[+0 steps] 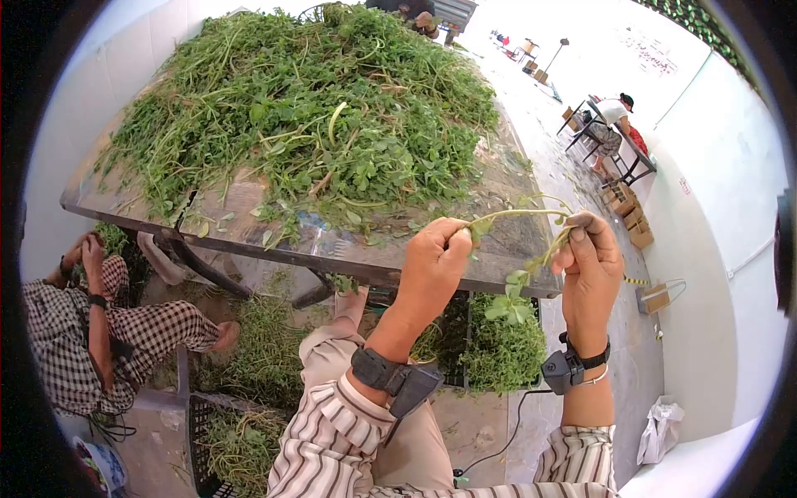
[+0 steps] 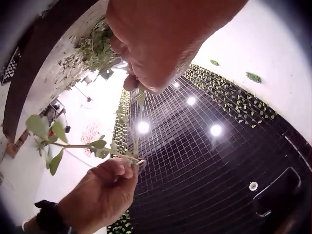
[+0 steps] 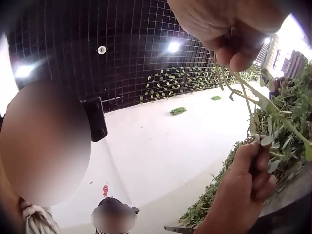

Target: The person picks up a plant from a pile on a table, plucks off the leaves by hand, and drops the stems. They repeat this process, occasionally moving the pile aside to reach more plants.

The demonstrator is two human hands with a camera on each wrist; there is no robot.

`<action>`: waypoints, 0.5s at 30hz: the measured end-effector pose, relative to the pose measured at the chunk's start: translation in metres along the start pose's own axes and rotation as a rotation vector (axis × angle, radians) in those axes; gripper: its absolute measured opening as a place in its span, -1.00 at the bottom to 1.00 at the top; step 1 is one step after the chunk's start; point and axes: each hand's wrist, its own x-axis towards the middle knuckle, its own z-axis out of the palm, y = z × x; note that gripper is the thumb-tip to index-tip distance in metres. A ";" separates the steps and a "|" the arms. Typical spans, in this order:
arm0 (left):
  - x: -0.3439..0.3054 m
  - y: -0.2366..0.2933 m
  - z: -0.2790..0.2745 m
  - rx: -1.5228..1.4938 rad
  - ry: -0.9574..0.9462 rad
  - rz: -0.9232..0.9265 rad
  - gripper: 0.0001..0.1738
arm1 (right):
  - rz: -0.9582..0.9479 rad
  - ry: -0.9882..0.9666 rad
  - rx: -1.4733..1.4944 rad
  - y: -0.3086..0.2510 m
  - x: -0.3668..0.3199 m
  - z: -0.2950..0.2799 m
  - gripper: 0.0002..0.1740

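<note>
from the head camera i see the left hand [image 1: 432,257] and right hand [image 1: 591,266] both up in front of the table edge [image 1: 357,267], with one green sprig [image 1: 523,212] strung between them. the left thumb and fingers are curled tight and pinch one end of the stem. the right fingertips are closed narrow on the other end, where the stem bends and its leafy tip hangs down between the two hands. the stem arches just above both hands, clear of the table. behind it the tabletop carries a big heap of loose greens [image 1: 307,116] that reaches almost to the near edge. below the hands, under the table, a dark crate [image 1: 452,378] holds more cut greens [image 1: 502,349]. at the left of the view a person in checked clothes [image 1: 91,332] sits low beside the table. far off on the right another person [image 1: 616,112] is at a second table. a white bag [image 1: 660,427] lies on the floor near the right arm
</note>
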 end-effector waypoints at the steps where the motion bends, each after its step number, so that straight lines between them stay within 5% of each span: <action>1: 0.000 0.001 -0.002 -0.033 0.014 -0.068 -0.78 | 0.002 0.000 0.002 0.000 0.000 -0.001 -0.84; 7: 0.008 0.012 -0.024 -0.381 0.197 -0.365 -0.78 | -0.001 0.051 0.099 -0.002 0.007 -0.019 -0.86; 11: 0.006 -0.005 -0.009 -0.404 0.125 -0.285 -0.81 | 0.009 0.086 0.146 0.007 0.010 -0.020 -0.86; 13: 0.002 -0.003 0.006 -0.728 0.087 -0.495 -0.82 | 0.000 0.092 0.154 0.010 0.012 -0.018 -0.86; 15: -0.004 -0.002 0.012 -0.748 -0.027 -0.540 -0.81 | -0.006 0.096 0.167 0.014 0.014 -0.017 -0.86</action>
